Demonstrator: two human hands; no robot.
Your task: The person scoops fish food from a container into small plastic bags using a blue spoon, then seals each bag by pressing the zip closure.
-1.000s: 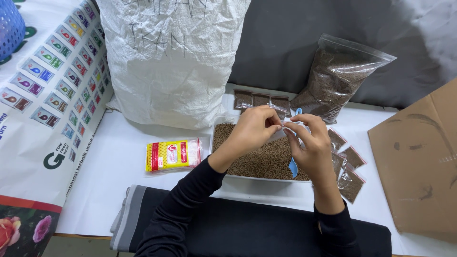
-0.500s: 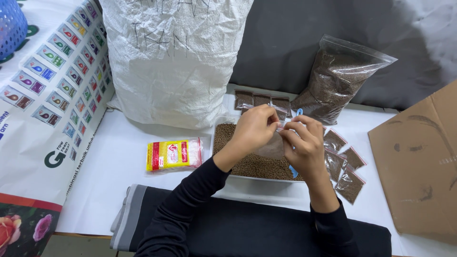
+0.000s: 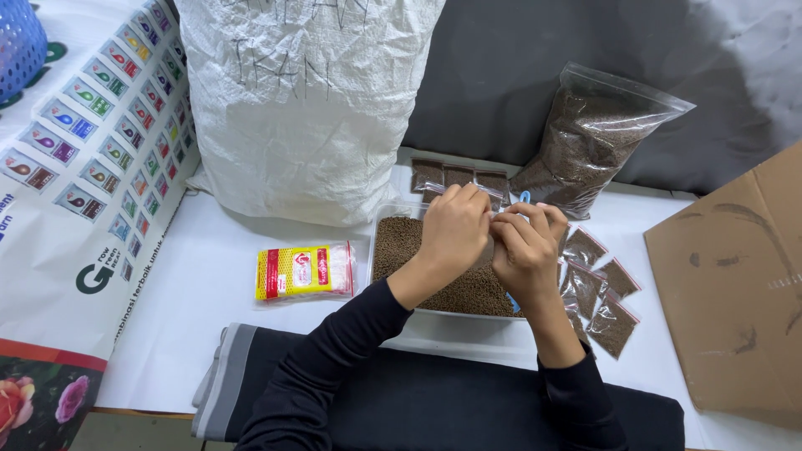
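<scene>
Above the clear tray of brown pellets, a small clear zip bag is pinched along its top edge between the fingers of the left hand and the right hand, both sets pressed together on the strip (most of the bag is hidden behind them). Right of the tray, filled little packets are laid on the white tabletop; left of the tray a yellow pack is seen, and behind it a white woven sack and a large pellet bag.
</scene>
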